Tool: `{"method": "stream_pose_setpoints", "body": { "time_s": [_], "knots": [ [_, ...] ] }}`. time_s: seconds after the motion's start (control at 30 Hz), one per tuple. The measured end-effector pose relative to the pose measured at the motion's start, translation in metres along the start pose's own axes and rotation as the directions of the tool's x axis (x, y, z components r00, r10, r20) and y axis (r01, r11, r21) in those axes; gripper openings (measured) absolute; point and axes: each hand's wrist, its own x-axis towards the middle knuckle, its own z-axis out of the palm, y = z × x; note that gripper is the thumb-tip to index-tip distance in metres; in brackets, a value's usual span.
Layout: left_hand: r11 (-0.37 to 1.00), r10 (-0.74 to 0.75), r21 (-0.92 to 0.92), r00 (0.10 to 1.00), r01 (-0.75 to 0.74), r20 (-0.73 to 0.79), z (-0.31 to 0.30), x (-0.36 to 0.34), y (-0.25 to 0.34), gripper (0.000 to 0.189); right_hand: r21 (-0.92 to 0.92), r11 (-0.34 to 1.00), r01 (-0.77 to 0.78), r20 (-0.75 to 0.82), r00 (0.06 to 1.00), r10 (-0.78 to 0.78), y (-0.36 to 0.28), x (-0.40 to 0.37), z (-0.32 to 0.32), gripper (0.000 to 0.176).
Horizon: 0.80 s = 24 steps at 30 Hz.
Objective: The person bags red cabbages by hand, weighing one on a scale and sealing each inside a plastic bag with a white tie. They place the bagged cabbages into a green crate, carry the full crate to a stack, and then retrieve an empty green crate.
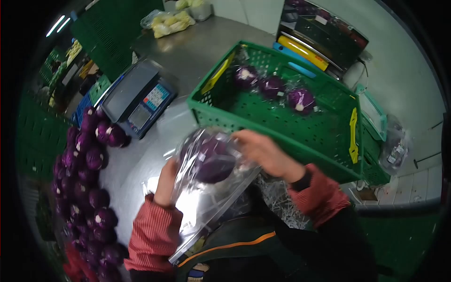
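Observation:
A red cabbage (213, 162) in clear plastic film (188, 164) is held above the metal table, near its front edge. My left hand (167, 181) grips its left side, with the fingers partly hidden behind the film. On the other side, my right hand (265, 152) is closed on the film at the cabbage's upper right, slightly blurred. Beyond my hands is a green crate (277, 134) with three wrapped red cabbages (272, 88) lying in a row along its far side.
Many loose red cabbages (87, 188) are piled along the table's left side. A scale (136, 96) stands behind them. At the back of the metal table (188, 47) lies a bag of pale vegetables (171, 24). White shreds (286, 202) show below the crate.

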Motion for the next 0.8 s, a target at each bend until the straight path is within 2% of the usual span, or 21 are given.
{"method": "stream_pose_setpoints", "body": {
  "time_s": [0.07,0.1,0.13,0.17,0.2,0.27,0.3,0.33,0.37,0.4,0.43,0.47,0.53,0.6,0.63,0.67,0.7,0.73,0.77,0.8],
  "knots": [
    [0.979,-0.185,-0.05,0.966,0.197,0.18,0.006,0.038,0.031,0.034,0.12,0.993,-0.022,-0.052,0.998,0.029,-0.022,-0.006,-0.038,0.044],
    [0.99,-0.134,0.003,0.955,0.138,0.266,0.075,0.077,0.05,0.035,0.153,0.982,-0.107,-0.088,0.989,0.121,-0.037,-0.04,-0.108,0.046],
    [0.972,-0.081,-0.179,0.93,0.154,0.357,0.097,0.113,0.036,0.031,0.066,0.984,-0.163,-0.185,0.967,0.173,-0.043,-0.051,-0.141,0.047],
    [0.998,-0.043,-0.016,0.905,0.055,0.423,0.129,0.141,0.041,0.025,-0.017,0.973,-0.231,-0.283,0.934,0.217,-0.047,-0.062,-0.174,0.053],
    [0.932,-0.246,-0.117,0.834,0.344,0.494,0.163,0.172,0.041,0.023,-0.013,0.946,-0.323,-0.38,0.877,0.294,-0.047,-0.071,-0.204,0.061],
    [0.76,-0.559,-0.024,0.671,0.65,0.487,0.239,0.233,0.02,0.027,0.017,0.846,-0.532,-0.532,0.712,0.459,-0.035,-0.085,-0.262,0.076],
    [0.693,-0.634,-0.037,0.633,0.72,0.445,0.278,0.256,0.003,0.022,0.04,0.767,-0.641,-0.586,0.606,0.537,-0.02,-0.091,-0.291,0.08],
    [0.65,-0.681,-0.015,0.591,0.76,0.433,0.31,0.279,-0.015,0.02,0.001,0.675,-0.738,-0.578,0.55,0.602,-0.005,-0.1,-0.318,0.084],
    [0.647,-0.695,0.038,0.568,0.762,0.441,0.339,0.297,-0.034,0.02,0.039,0.625,-0.779,-0.55,0.506,0.665,0.014,-0.109,-0.344,0.083],
    [0.642,-0.712,0.043,0.575,0.766,0.403,0.365,0.308,-0.043,0.024,0.069,0.569,-0.819,-0.512,0.461,0.725,0.036,-0.115,-0.368,0.082],
    [0.652,-0.703,0.098,0.551,0.752,0.45,0.384,0.318,-0.05,0.028,0.086,0.512,-0.855,-0.461,0.421,0.781,0.049,-0.111,-0.384,0.081],
    [0.488,-0.79,0.062,0.411,0.871,0.455,0.4,0.335,-0.069,0.039,0.148,0.571,-0.808,-0.488,0.443,0.752,0.05,-0.105,-0.38,0.075],
    [0.65,-0.701,0.057,0.569,0.758,0.43,0.416,0.339,-0.078,0.037,0.128,0.53,-0.838,-0.457,0.425,0.782,0.085,-0.102,-0.4,0.076],
    [0.813,-0.567,0.123,0.726,0.569,0.388,0.425,0.341,-0.073,0.035,0.069,0.374,-0.925,-0.476,0.299,0.827,0.128,-0.108,-0.426,0.077],
    [0.883,-0.469,0.194,0.797,0.427,0.38,0.426,0.34,-0.069,0.033,0.011,0.306,-0.952,-0.528,0.255,0.81,0.151,-0.108,-0.438,0.078],
    [0.931,-0.342,0.264,0.858,0.254,0.383,0.418,0.332,-0.054,0.032,-0.11,0.297,-0.948,-0.667,0.292,0.686,0.173,-0.102,-0.443,0.089],
    [0.941,-0.205,0.33,0.899,0.072,0.387,0.404,0.318,-0.036,0.031,-0.347,0.367,-0.863,-0.715,0.496,0.493,0.172,-0.092,-0.435,0.087],
    [0.939,-0.065,0.335,0.912,-0.081,0.405,0.382,0.299,-0.014,0.03,-0.596,0.3,-0.745,-0.603,0.662,0.445,0.161,-0.087,-0.432,0.073],
    [0.918,0.077,0.326,0.907,-0.227,0.415,0.354,0.274,0.011,0.029,-0.812,0.19,-0.552,-0.46,0.805,0.375,0.105,-0.061,-0.384,0.059],
    [0.889,0.215,0.291,0.884,-0.353,0.415,0.322,0.244,0.037,0.028,-0.941,0.062,-0.333,-0.302,0.907,0.292,0.049,-0.034,-0.337,0.047]
  ]
}}
